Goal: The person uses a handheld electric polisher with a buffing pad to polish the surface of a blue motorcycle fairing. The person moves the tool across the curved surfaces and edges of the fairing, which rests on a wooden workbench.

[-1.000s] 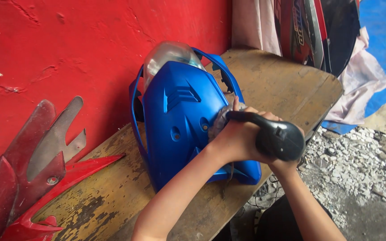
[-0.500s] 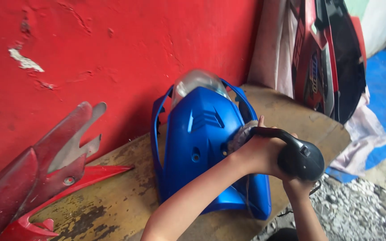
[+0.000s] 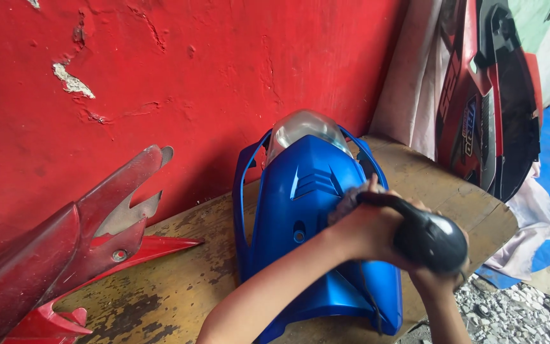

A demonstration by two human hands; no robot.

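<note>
A glossy blue motorcycle front cover [image 3: 300,210] with a clear headlight lens [image 3: 300,127] stands on a worn wooden bench [image 3: 179,280], leaning toward the red wall. My left hand [image 3: 367,232] grips the curved neck of a black, bulb-shaped tool [image 3: 431,239]. The tool's grey fuzzy tip [image 3: 347,202] rests against the right side of the blue cover. My right hand [image 3: 437,283] holds the tool's rounded body from below and is mostly hidden by it.
Dark red and bright red fairing pieces [image 3: 65,248] lie on the bench's left end. The peeling red wall [image 3: 192,76] stands behind. More red and black body panels [image 3: 491,102] lean at the right, over cloth and a blue sheet. Rubble [image 3: 523,312] covers the ground at lower right.
The view has shifted, so the blue cover sits more central and lower. Both hands stay on the black tool at the cover's right side, with its tip slightly higher on the panel.
</note>
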